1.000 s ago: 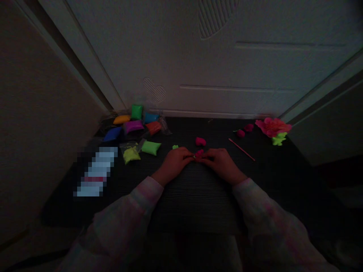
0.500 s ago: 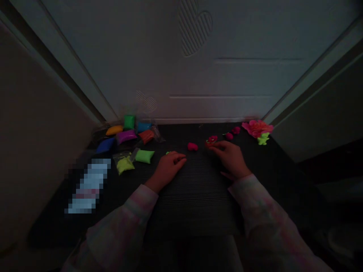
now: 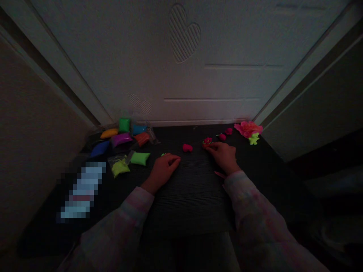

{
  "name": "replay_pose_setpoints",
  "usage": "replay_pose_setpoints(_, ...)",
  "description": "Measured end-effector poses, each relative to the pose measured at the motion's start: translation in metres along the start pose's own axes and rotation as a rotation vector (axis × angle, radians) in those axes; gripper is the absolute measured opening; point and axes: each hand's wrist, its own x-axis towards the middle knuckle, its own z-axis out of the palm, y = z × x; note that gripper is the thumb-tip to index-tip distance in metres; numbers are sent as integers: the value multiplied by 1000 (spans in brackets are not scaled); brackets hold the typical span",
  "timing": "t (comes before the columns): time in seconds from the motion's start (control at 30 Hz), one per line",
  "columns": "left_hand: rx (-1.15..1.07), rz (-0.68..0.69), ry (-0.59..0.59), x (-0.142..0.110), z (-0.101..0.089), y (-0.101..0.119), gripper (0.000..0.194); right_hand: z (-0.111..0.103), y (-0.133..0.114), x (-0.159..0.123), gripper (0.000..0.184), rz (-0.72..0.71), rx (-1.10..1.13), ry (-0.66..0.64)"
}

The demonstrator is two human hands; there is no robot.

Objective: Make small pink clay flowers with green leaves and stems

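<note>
My right hand (image 3: pixel 225 154) reaches out over the dark table, thumb and fingers pinched at a small red clay flower (image 3: pixel 208 140) with green strands around it. To the left, my left hand (image 3: pixel 163 172) rests on the table. Its fingers lie together with the thumb tip close against them, and nothing shows in them. A bit of light green clay (image 3: pixel 163 154) peeks out behind its knuckles, mostly hidden. Between the two hands, a little farther back, sits a pinkish-red clay lump (image 3: pixel 187 148). A pink stick (image 3: pixel 219 174) is partly covered by my right sleeve.
Bags of coloured clay, among them a green pack (image 3: pixel 140 158) and a yellow one (image 3: pixel 120 167), lie at the left. A blurred-out bright object (image 3: pixel 85 189) is nearer. Back right are red clay pieces (image 3: pixel 222 137), a pink flower (image 3: pixel 248 129) and a yellow-green figure (image 3: pixel 253 139). A white door (image 3: pixel 141 56) stands behind.
My hands were together at the red clay flower; my right hand has carried it forward and right. My left hand has let go and stayed behind. The view has shifted rightward.
</note>
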Motion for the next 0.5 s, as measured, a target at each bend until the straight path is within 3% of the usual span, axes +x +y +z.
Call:
replay_pose_setpoints(0.13,9,-9,74,-1,-4,0,24,0,0,0,31,1,-6,-15)
replay_pose_setpoints(0.33,106,-12,428,0,-22,-7,25,-5,3,-1,30,6,42,-7)
replay_pose_setpoints(0.4,146,-37,447,0,-26,-9,28,-8,6,-1,31,25,72,17)
replay_pose_setpoints(0.5,185,-46,362,-1,-24,-12,31,-14,10,0,36,70,130,69)
